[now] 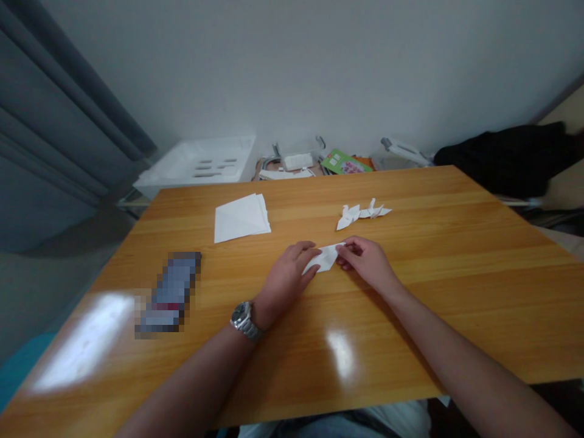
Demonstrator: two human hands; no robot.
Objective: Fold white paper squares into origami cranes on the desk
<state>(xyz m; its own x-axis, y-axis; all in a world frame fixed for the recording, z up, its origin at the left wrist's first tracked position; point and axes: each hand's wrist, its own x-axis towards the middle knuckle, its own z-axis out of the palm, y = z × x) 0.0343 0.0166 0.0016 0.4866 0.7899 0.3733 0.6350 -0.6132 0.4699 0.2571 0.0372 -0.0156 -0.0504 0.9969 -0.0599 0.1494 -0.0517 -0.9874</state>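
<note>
Between my hands is a small folded piece of white paper, low over the wooden table. My left hand, with a metal watch on its wrist, grips the paper's left end between thumb and fingers. At the upper right corner, my right hand pinches the paper, its other fingers curled. Just beyond the hands stand two folded white paper cranes, close together. Farther left lies a small stack of white paper sheets.
A blurred-out phone-like object lies on the table's left side. Behind the far edge are a white plastic tray, a green booklet and other clutter. Black cloth is heaped at the back right. A grey curtain hangs at left.
</note>
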